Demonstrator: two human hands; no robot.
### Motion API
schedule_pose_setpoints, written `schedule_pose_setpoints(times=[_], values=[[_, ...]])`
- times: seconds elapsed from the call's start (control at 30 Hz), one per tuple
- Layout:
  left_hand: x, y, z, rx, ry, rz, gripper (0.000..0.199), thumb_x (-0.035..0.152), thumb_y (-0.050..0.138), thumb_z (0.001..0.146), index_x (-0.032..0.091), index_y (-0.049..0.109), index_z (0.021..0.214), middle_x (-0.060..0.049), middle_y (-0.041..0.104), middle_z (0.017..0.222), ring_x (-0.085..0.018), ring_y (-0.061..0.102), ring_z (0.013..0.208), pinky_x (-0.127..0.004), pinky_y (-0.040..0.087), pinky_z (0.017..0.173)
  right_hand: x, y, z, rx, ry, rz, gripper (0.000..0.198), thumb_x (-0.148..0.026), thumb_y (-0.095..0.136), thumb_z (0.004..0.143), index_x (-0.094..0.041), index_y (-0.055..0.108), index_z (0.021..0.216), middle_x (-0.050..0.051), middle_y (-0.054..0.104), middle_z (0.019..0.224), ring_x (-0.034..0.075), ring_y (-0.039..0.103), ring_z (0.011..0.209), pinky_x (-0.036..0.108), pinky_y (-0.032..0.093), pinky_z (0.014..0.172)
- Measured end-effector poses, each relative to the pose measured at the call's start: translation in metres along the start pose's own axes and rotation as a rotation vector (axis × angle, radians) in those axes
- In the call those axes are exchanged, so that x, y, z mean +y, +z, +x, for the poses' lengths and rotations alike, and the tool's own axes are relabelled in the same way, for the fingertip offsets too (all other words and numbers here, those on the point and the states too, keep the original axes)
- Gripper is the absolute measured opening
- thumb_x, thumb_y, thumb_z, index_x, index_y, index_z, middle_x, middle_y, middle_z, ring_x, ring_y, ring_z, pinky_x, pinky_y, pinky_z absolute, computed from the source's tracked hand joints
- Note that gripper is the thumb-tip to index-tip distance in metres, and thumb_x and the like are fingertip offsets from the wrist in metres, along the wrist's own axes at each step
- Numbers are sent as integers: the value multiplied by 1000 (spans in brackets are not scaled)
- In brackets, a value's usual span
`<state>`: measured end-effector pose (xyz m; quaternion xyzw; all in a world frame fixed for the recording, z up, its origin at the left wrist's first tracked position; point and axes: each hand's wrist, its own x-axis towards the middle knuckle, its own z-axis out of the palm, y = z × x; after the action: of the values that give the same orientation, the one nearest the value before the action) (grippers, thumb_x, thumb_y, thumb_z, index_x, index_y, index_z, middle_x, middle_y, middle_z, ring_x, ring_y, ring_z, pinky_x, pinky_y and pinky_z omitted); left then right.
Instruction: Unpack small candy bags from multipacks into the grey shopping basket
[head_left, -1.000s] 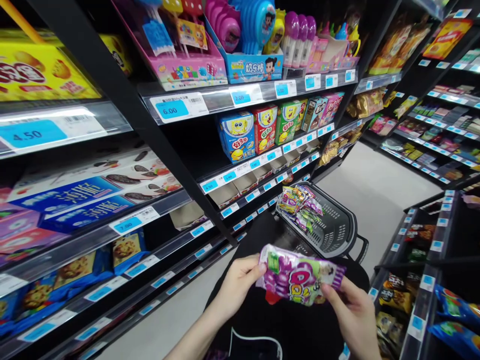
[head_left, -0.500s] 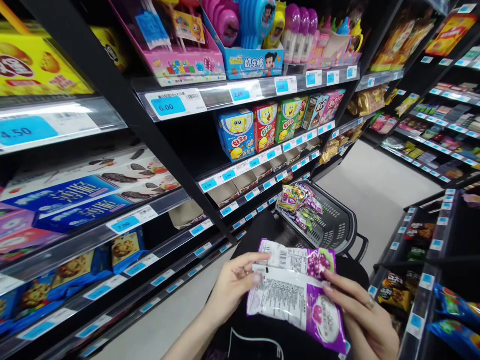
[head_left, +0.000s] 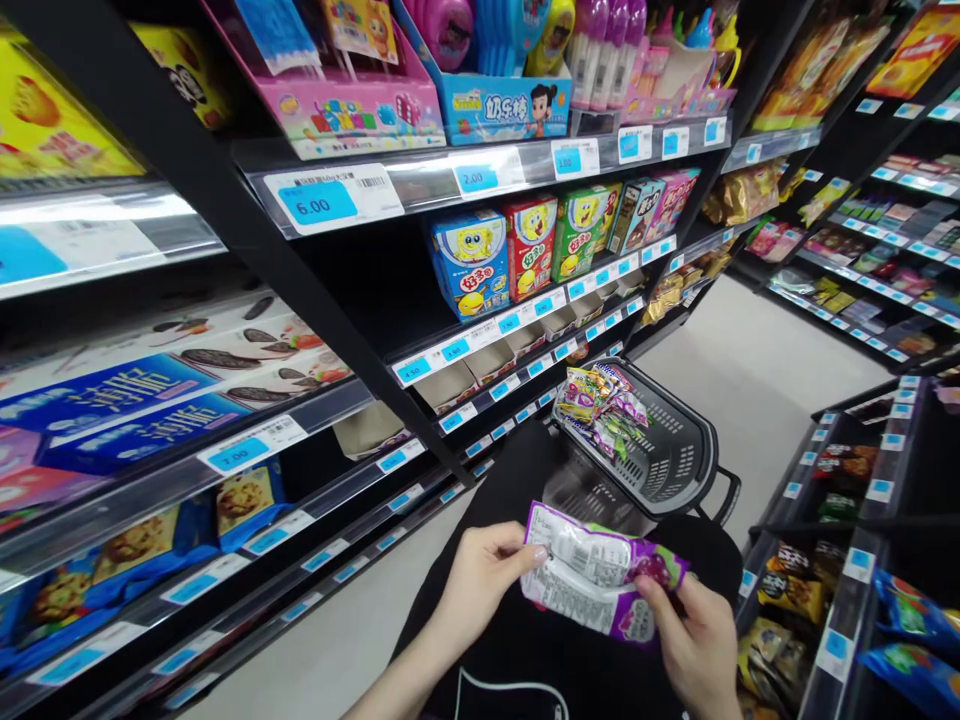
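A purple and white candy bag (head_left: 585, 585), its printed back facing up with grape pictures at the right end, is stretched between my two hands above my lap. My left hand (head_left: 491, 575) pinches its left end, thumb on top. At the right end my right hand (head_left: 686, 620) grips it, thumb over the printed side and fingers behind. Just beyond my knees a grey shopping basket (head_left: 675, 440) stands on the floor, with several colourful snack packets (head_left: 600, 405) heaped in its far left part.
Shelves on the left carry cartoon snack boxes (head_left: 471, 262), blue biscuit boxes (head_left: 127, 385) and a pink display box (head_left: 360, 115). A low rack (head_left: 832, 610) with snack bags runs close on the right. Pale floor (head_left: 750, 340) stretches beyond the basket.
The bag has tilted and folded so its back shows narrower. My right hand has closed from loose, extended fingers to a firm grip on the bag's right end.
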<state>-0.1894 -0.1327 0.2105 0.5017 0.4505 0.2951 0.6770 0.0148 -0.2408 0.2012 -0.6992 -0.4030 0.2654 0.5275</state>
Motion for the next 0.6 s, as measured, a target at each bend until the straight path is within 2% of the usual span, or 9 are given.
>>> schedule_pose_setpoints(times=[0.07, 0.17, 0.23, 0.33, 0.37, 0.43, 0.5, 0.53, 0.6], values=[[-5, 1, 4, 26, 14, 33, 40, 43, 74, 64, 14, 53, 47, 3, 44, 47, -10, 37, 50, -22, 31, 50, 7, 6, 0, -23, 49, 130, 35, -49, 77, 64, -19, 76, 80, 7, 75, 71, 22, 67, 61, 27, 55, 57], [-10, 9, 12, 1, 23, 60, 42, 42, 73, 65, 14, 51, 44, 4, 41, 45, -9, 35, 48, -21, 29, 48, 20, 19, 1, -282, 305, 483, 62, -58, 81, 52, -19, 73, 99, 12, 75, 94, 29, 70, 82, 38, 56, 74], [-12, 14, 21, -70, 22, 107, 38, 40, 71, 68, 13, 55, 45, 3, 45, 44, -10, 39, 48, -21, 31, 48, 31, 27, 3, -400, 449, 624, 65, -60, 80, 52, -16, 72, 100, 14, 74, 93, 30, 71, 80, 41, 55, 74], [-12, -1, 42, -77, 51, 267, 23, 36, 65, 74, 16, 70, 64, -2, 65, 61, -16, 57, 60, -24, 44, 58, 55, 28, 16, -333, 487, 473, 55, -58, 73, 63, -13, 73, 95, 12, 75, 83, 28, 70, 72, 40, 54, 70], [-12, -14, 50, 5, 77, 341, 21, 35, 62, 76, 17, 73, 73, -4, 71, 73, -19, 62, 69, -26, 47, 66, 66, 25, 25, -269, 451, 305, 52, -57, 69, 68, -12, 74, 92, 11, 74, 80, 27, 69, 71, 38, 54, 68], [-12, -55, 64, 343, 138, 509, 26, 39, 58, 78, 20, 73, 88, -6, 74, 92, -23, 65, 85, -30, 48, 76, 90, 18, 52, -121, 348, -84, 49, -58, 62, 74, -11, 74, 85, 9, 73, 73, 26, 67, 69, 33, 52, 65], [-10, -106, 72, 667, 105, 684, 29, 41, 56, 77, 21, 72, 89, -4, 73, 79, -23, 66, 77, -29, 48, 69, 118, 14, 87, -9, 303, -301, 49, -57, 59, 76, -10, 74, 83, 9, 71, 68, 27, 65, 69, 34, 50, 65], [-6, -131, 74, 758, 38, 730, 26, 40, 57, 76, 21, 71, 88, -1, 72, 70, -22, 66, 73, -27, 47, 65, 133, 17, 107, 33, 296, -359, 48, -55, 59, 77, -10, 73, 85, 10, 71, 69, 27, 64, 70, 35, 49, 68], [6, -174, 74, 813, -122, 830, 17, 33, 57, 78, 25, 68, 89, 6, 70, 63, -21, 66, 75, -25, 47, 64, 165, 29, 147, 94, 283, -448, 43, -50, 58, 81, -10, 72, 89, 13, 72, 78, 30, 65, 80, 39, 48, 76]])
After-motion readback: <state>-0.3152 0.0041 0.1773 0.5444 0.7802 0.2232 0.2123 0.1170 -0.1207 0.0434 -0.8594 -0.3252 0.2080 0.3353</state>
